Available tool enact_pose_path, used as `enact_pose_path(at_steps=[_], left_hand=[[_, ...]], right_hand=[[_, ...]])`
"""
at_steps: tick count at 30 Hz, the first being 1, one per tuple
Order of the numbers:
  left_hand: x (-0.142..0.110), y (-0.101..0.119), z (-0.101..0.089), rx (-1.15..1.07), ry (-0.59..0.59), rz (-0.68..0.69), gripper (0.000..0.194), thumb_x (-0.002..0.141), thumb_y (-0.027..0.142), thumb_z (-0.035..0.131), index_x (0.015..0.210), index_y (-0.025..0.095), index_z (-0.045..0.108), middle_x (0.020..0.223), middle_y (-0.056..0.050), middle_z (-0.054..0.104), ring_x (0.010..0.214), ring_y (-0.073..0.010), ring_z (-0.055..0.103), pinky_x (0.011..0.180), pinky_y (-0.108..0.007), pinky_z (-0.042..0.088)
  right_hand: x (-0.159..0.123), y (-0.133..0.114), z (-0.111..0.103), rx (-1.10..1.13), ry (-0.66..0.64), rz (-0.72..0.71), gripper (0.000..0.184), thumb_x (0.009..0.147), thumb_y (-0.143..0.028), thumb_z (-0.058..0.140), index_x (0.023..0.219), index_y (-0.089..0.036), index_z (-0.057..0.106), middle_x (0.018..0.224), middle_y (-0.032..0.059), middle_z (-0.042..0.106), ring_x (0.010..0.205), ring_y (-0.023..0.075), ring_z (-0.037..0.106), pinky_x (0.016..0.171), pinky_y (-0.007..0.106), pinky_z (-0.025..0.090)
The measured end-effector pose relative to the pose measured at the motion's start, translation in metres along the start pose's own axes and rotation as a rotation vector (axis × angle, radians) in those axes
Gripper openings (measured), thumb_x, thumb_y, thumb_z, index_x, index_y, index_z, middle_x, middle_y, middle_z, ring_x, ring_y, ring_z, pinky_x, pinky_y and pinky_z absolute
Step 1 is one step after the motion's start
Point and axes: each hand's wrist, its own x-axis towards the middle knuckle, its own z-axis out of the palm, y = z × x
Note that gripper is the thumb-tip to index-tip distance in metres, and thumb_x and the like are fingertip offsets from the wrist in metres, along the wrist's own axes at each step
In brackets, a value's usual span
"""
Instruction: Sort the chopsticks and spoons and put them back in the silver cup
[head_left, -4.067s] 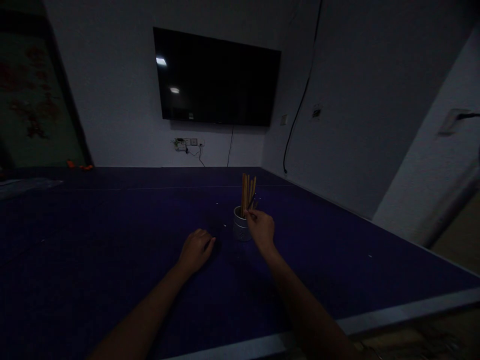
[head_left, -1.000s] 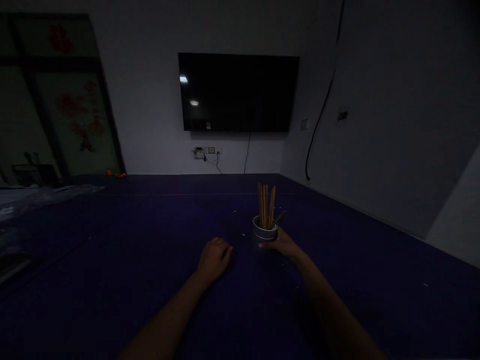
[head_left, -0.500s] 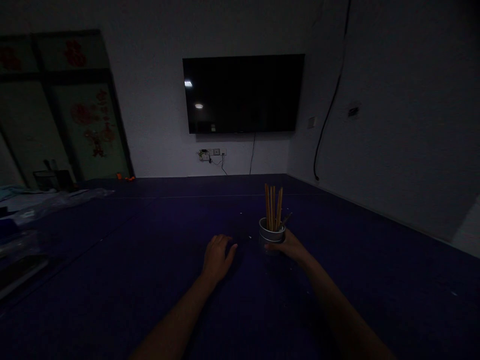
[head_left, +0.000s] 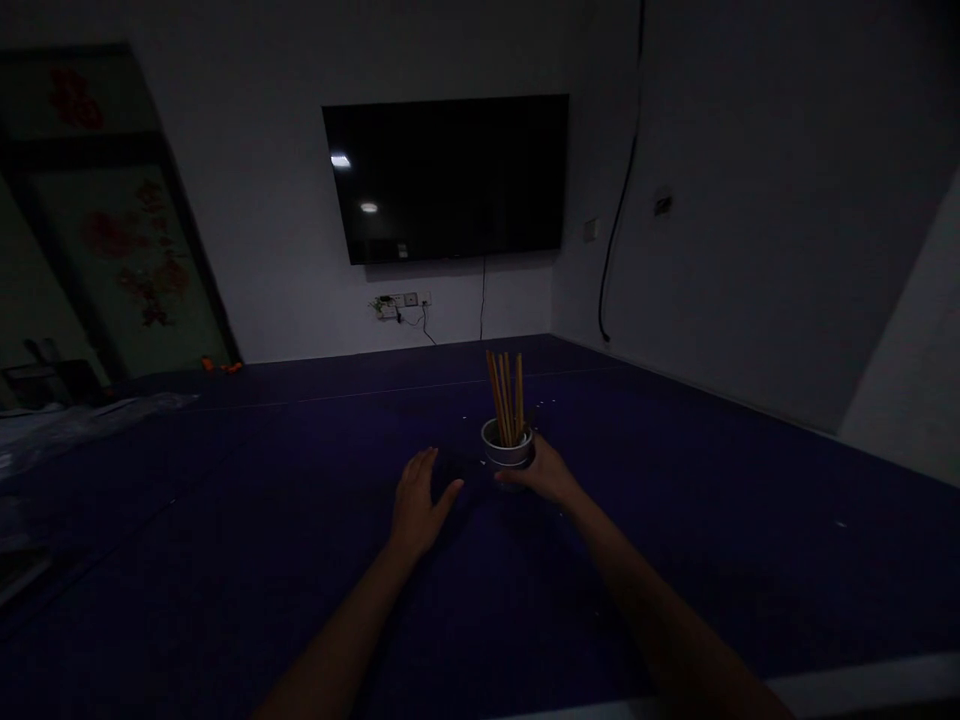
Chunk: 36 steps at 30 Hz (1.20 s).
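A grey cup [head_left: 505,458] stands upright with several wooden chopsticks [head_left: 505,402] leaning in it. Around its right side and front curls my right hand [head_left: 547,472], with the thumb across the front; its other fingers are mostly behind the cup. A short distance left of the cup, my left hand [head_left: 420,504] is low over the dark blue surface [head_left: 315,520], thumb and fingers apart, holding nothing. Whether it touches the surface is hard to tell in the dim light.
Clear plastic sheeting [head_left: 97,425] and a dark flat object [head_left: 22,575] lie at the left. Small orange items [head_left: 221,367] are near the far edge. A television [head_left: 454,180] hangs on the wall above sockets and cables; white specks dot the surface.
The view has turned right, shifting the scene leftward. The cup and my right hand are closer to my left hand, whose thumb and fingers are spread wider. The spoon-like handle hardly shows now.
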Motion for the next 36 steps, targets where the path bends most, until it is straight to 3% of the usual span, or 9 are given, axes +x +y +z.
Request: enact_pose_path(at_steps=[6, 14, 20, 36], left_hand=[[0.004, 0.006, -0.004, -0.154, 0.026, -0.020, 0.068, 0.086, 0.057, 0.050, 0.144, 0.022, 0.038, 0.148, -0.014, 0.042, 0.139, -0.0273, 0.035, 0.112, -0.052, 0.031], [0.010, 0.004, -0.007, -0.429, 0.048, -0.099, 0.089, 0.070, 0.063, 0.067, 0.142, 0.019, 0.040, 0.147, -0.017, 0.042, 0.137, -0.0315, 0.038, 0.112, -0.051, 0.030], [0.012, 0.007, -0.009, -0.558, 0.056, -0.145, 0.098, 0.061, 0.062, 0.075, 0.141, 0.016, 0.041, 0.148, -0.017, 0.040, 0.138, -0.0321, 0.036, 0.115, -0.047, 0.026], [0.013, 0.006, -0.009, -0.642, 0.040, -0.195, 0.100, 0.058, 0.058, 0.079, 0.141, 0.016, 0.042, 0.143, -0.017, 0.048, 0.131, -0.0331, 0.046, 0.110, -0.047, 0.035]], right_hand=[[-0.016, -0.023, 0.031, -0.022, -0.051, -0.048, 0.083, 0.049, -0.035, 0.086, 0.124, -0.018, 0.052, 0.119, 0.0121, 0.067, 0.109, 0.0277, 0.063, 0.093, 0.042, 0.049], [-0.034, -0.036, 0.058, -0.031, -0.140, -0.057, 0.076, 0.053, -0.035, 0.083, 0.122, -0.019, 0.055, 0.109, 0.0095, 0.071, 0.098, 0.0268, 0.067, 0.085, 0.039, 0.053], [-0.035, -0.032, 0.061, -0.007, -0.191, -0.085, 0.074, 0.053, -0.032, 0.084, 0.120, -0.022, 0.055, 0.110, 0.0071, 0.071, 0.097, 0.0252, 0.067, 0.086, 0.040, 0.053], [-0.040, -0.040, 0.063, 0.005, -0.197, -0.067, 0.066, 0.050, -0.030, 0.084, 0.110, -0.020, 0.059, 0.106, 0.0077, 0.072, 0.096, 0.0264, 0.068, 0.085, 0.041, 0.054]])
